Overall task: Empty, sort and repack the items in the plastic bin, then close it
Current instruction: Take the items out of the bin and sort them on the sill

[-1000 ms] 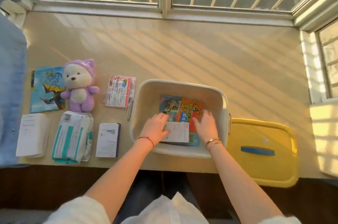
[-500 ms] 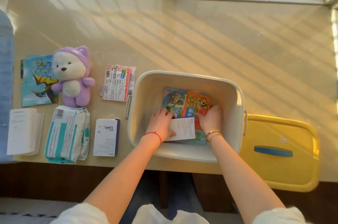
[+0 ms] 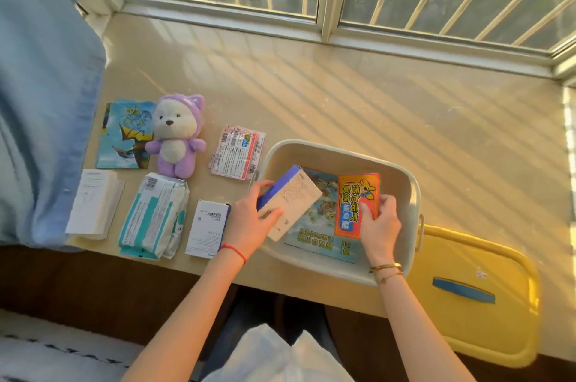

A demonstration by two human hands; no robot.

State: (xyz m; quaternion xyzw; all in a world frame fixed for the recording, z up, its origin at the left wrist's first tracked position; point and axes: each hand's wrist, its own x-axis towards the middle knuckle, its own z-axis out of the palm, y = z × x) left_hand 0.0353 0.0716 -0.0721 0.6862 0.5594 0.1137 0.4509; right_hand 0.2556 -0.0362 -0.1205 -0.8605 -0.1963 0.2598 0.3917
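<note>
We're mid-emptying: our left hand [image 3: 249, 219] grasps a white-and-purple box [image 3: 288, 201], our right hand [image 3: 378, 226] an orange packet [image 3: 358, 204]; a booklet [image 3: 324, 235] remains in the bin [image 3: 411, 191]; repacking and the yellow lid [image 3: 486, 282], lower right, remain.

- Beyond the bin [image 3: 414, 194], toward the window, the sill lies bare and open.
- Left of the bin, packets [image 3: 238, 151], a small box [image 3: 207, 227] and plush toy [image 3: 177, 135] crowd the surface.
- Right of the bin, the yellow lid [image 3: 473, 297] blocks the edge.

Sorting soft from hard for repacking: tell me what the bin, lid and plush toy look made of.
Bin: smooth cream plastic, going by its moulded, rounded rim.
Lid: glossy yellow plastic with a blue handle; sunlight glints on it.
Plush toy: fuzzy purple and white fabric, likely stuffed.
</note>
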